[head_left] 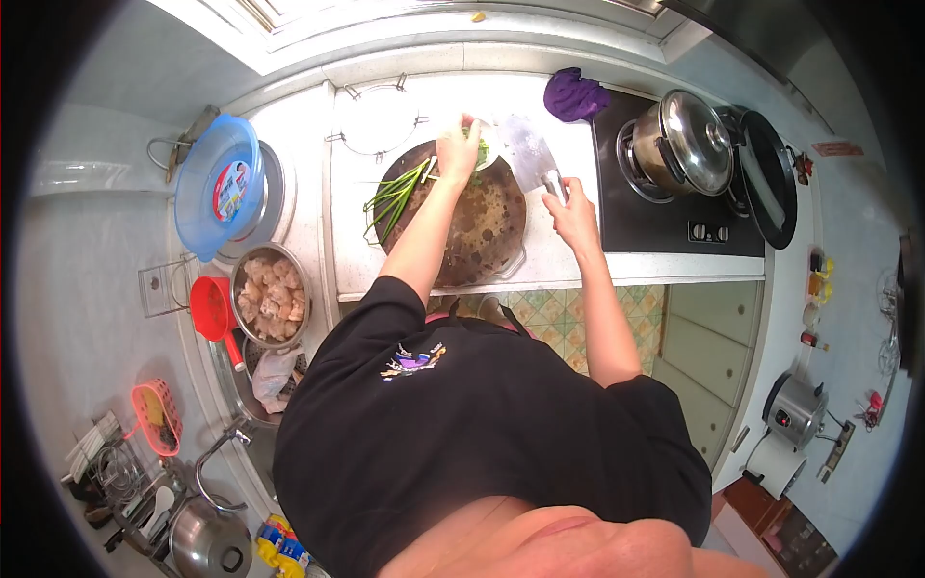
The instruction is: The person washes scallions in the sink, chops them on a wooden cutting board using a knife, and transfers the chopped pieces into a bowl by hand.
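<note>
Long, thin green stalks (393,200) lie across the left of the round brown chopping board (487,231). The left hand's (457,150) fingers bunch beside green pieces (483,152); whether they grip any, I cannot tell. The right hand's (576,218) fingers clamp a broad steel cleaver (527,152).

The white counter (355,252) runs from left to right. A round, dark-stained board (482,229) lies near its front edge, left of centre. Beyond it on the far left stands a wire rack (419,121). A purple cloth (575,94) is bunched on the far side, against the far left corner of the black stove (665,226), which takes up the right part.
</note>
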